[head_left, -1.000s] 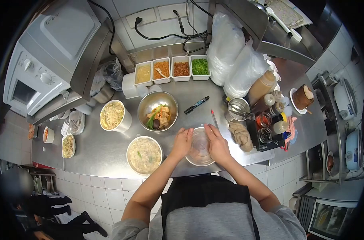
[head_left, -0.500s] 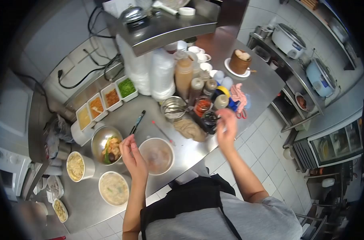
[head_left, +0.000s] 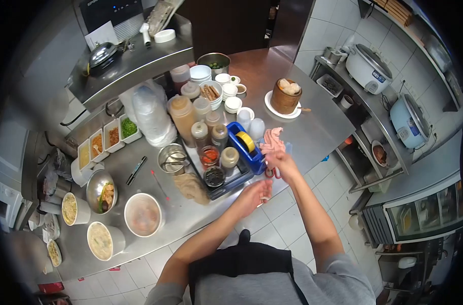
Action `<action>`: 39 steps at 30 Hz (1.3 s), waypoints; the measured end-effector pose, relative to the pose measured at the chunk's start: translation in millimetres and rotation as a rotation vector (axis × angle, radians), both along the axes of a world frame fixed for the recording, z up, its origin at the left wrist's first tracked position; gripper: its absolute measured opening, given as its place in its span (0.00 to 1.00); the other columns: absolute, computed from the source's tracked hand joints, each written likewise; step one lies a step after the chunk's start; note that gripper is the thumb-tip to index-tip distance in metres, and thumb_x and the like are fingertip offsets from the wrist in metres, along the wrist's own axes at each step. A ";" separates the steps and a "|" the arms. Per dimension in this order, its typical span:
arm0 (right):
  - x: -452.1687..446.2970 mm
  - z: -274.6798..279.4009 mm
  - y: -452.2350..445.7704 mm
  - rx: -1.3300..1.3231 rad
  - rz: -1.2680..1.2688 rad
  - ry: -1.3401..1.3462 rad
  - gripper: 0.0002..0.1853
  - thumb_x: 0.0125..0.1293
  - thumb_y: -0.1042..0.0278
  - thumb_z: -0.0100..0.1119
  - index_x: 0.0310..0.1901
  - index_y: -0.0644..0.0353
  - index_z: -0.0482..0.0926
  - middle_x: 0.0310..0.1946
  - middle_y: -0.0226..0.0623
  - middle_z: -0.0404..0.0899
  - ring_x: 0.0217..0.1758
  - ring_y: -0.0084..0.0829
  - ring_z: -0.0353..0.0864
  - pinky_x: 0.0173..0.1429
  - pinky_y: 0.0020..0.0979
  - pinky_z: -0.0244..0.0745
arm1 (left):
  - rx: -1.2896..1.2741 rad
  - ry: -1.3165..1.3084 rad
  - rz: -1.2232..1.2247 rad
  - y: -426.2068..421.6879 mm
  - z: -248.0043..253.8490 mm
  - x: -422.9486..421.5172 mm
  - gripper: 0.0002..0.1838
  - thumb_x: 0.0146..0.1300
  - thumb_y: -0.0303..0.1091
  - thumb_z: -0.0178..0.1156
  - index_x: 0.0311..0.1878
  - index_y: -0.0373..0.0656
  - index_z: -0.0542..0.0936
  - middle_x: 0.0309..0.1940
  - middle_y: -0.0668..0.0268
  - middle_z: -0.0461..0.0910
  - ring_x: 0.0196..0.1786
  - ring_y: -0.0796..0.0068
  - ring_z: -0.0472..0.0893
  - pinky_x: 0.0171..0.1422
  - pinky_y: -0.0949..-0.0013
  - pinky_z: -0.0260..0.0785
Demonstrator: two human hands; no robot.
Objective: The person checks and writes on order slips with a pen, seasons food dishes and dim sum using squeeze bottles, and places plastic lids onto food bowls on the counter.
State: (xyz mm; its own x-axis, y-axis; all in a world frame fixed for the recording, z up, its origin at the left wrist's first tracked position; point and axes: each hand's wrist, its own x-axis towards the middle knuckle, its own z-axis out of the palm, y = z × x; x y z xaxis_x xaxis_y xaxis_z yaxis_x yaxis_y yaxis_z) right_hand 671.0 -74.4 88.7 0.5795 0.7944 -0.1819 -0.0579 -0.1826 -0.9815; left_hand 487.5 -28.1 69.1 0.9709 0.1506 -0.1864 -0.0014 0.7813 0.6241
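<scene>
My right hand [head_left: 281, 162] is at the counter's front edge, fingers pinched together beside a crumpled pink cloth [head_left: 272, 140] and red-handled scissors [head_left: 276, 173]. What it grips, if anything, is too small to make out. My left hand [head_left: 254, 197] is just below and left, beyond the counter edge, its fingers curled in; their contents are unclear. Close by stands a blue tape dispenser [head_left: 251, 158] with a yellow tape roll [head_left: 245, 141]. Left of it, a dark tray [head_left: 231, 189] carries squeeze bottles [head_left: 199, 130], a jar of red sauce [head_left: 209, 156] and a dark jar [head_left: 214, 176].
Left on the steel counter are a bowl with a translucent lid [head_left: 143, 214], a soup tub [head_left: 105, 241], a metal bowl [head_left: 100, 191] and a marker [head_left: 136, 171]. A brown cloth [head_left: 191, 188] lies by the tray. A bamboo steamer [head_left: 285, 100] stands on a plate further back.
My view has swung right. My left hand has left the lidded bowl and come across near my right hand. The right hand has gone from the dark jar to the pink cloth and scissors.
</scene>
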 end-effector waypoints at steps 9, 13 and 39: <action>10.3 30.3 -209.5 -0.162 0.037 0.157 0.09 0.54 0.71 0.66 0.22 0.63 0.77 0.29 0.28 0.69 0.37 0.22 0.66 0.45 0.24 0.58 | -0.200 0.232 0.479 -8.5 -51.2 81.1 0.18 0.60 0.53 0.60 0.47 0.53 0.77 0.47 0.76 0.75 0.53 0.82 0.68 0.59 0.65 0.50; 16.4 8.1 -210.7 -0.173 0.078 0.166 0.07 0.52 0.74 0.66 0.21 0.64 0.77 0.28 0.28 0.68 0.34 0.22 0.65 0.44 0.24 0.58 | -0.071 0.244 0.537 -9.4 -85.5 96.5 0.14 0.58 0.52 0.61 0.39 0.55 0.78 0.35 0.79 0.78 0.37 0.82 0.71 0.43 0.71 0.60; -277.2 -22.0 88.2 -0.284 1.044 0.312 0.13 0.58 0.65 0.64 0.40 0.66 0.80 0.21 0.25 0.73 0.21 0.16 0.68 0.27 0.23 0.67 | 0.625 0.309 1.617 157.3 12.9 -330.2 0.08 0.58 0.20 0.59 0.39 0.39 0.71 0.38 0.62 0.78 0.36 0.73 0.81 0.38 0.73 0.77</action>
State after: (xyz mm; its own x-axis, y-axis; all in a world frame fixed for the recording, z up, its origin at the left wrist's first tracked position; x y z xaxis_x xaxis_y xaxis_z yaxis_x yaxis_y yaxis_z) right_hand 393.8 13.8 66.7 -0.4478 0.7701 -0.4543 0.0183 -0.5001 -0.8658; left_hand 157.3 129.1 82.0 -0.2674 0.9535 0.1388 -0.2968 -0.2186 0.9296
